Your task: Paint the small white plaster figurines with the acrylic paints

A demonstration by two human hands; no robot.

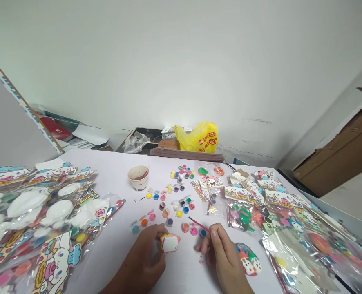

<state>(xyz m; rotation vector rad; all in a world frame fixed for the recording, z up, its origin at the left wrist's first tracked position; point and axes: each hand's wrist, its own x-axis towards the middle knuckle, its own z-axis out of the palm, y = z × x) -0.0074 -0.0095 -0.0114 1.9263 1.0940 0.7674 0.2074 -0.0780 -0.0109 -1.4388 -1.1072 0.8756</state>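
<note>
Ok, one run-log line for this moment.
left hand: partly painted figurine | right hand: red-handled paintbrush, bristles off figurine | paper cup: beyond hands, upright

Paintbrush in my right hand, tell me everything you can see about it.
The paintbrush is thin and straight, with a smooth red handle and a dark tip. The right hand grips it between thumb and fingers, covering its rear end. It slants, tip pointing away and to the left, just beyond the small paint pots. Whether the tip is wet is too small to tell.
</note>
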